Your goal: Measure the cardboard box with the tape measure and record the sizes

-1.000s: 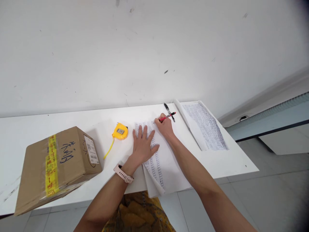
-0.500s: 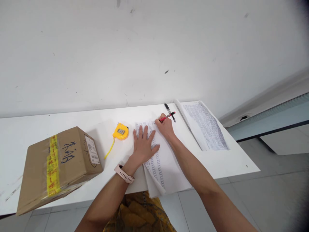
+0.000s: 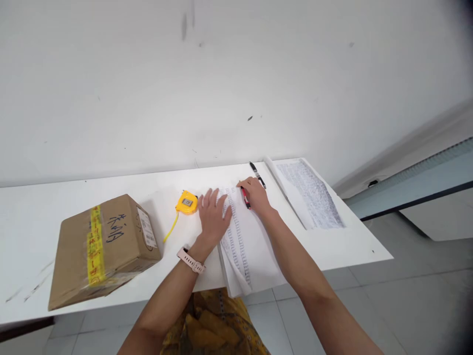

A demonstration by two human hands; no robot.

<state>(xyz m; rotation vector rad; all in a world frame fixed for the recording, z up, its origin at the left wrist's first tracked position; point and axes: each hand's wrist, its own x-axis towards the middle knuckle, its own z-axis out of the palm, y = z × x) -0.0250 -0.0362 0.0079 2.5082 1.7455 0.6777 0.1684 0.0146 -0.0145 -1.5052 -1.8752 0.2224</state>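
In the head view, the left hand (image 3: 213,219) has its fingers spread over the far left edge of the white printed paper sheets (image 3: 260,251), just beside the yellow plastic tape measure (image 3: 186,203). The right hand (image 3: 258,195) curls its fingers around the slim red-and-black pen (image 3: 245,198), above the sheets' far end. The sheets lie at the near edge of the white flat tabletop (image 3: 332,249), right of the brown cardboard box (image 3: 118,236).
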